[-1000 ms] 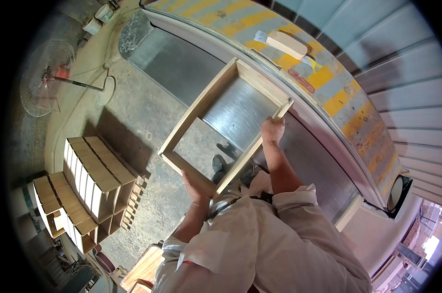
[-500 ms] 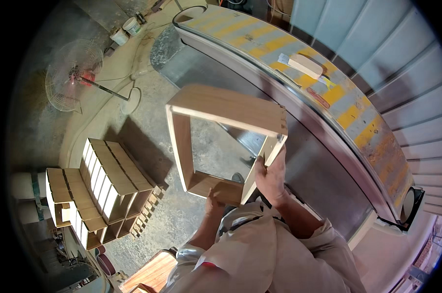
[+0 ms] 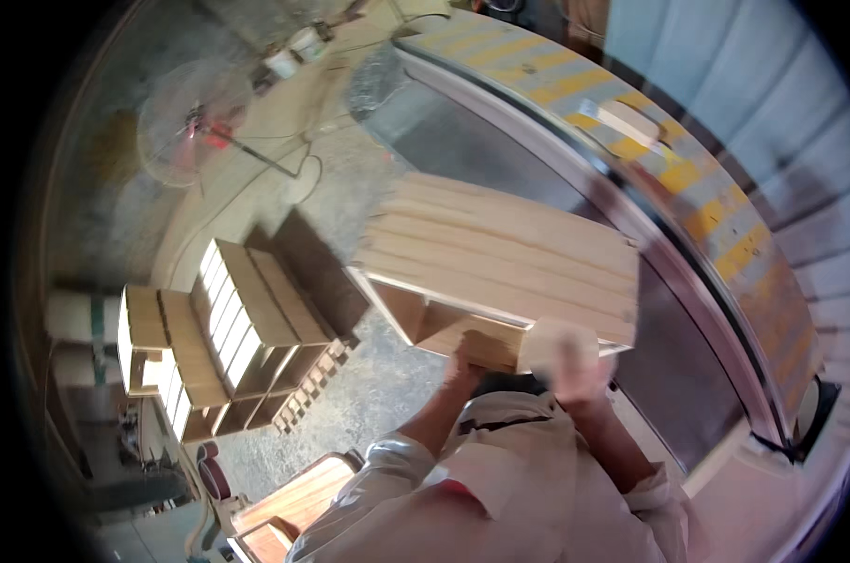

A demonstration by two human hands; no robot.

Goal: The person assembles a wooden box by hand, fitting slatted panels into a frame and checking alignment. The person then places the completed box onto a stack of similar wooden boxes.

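A pale wooden box frame (image 3: pixel 500 253), like a drawer without a bottom, is tilted in front of me with one broad side facing up. My left hand (image 3: pixel 459 366) is closed on its near edge, at the lower left. At the near right corner is my right hand (image 3: pixel 580 371), smeared by motion. Its fingers cannot be made out, and a blurred pale patch lies beside them. Part of the frame's inside shows below the broad side.
Stacked wooden boxes (image 3: pixel 246 328) stand on a pallet at left. Beyond them is a floor fan (image 3: pixel 195 122). A long machine with a yellow-striped top (image 3: pixel 706 220) curves along the right, carrying a pale block (image 3: pixel 629 122). A reddish wooden board (image 3: pixel 298 493) lies at lower left.
The frame has tipped from showing its opening to showing a broad side, and it sits farther right in view. My right hand has moved lower and blurred. The whole view has shifted.
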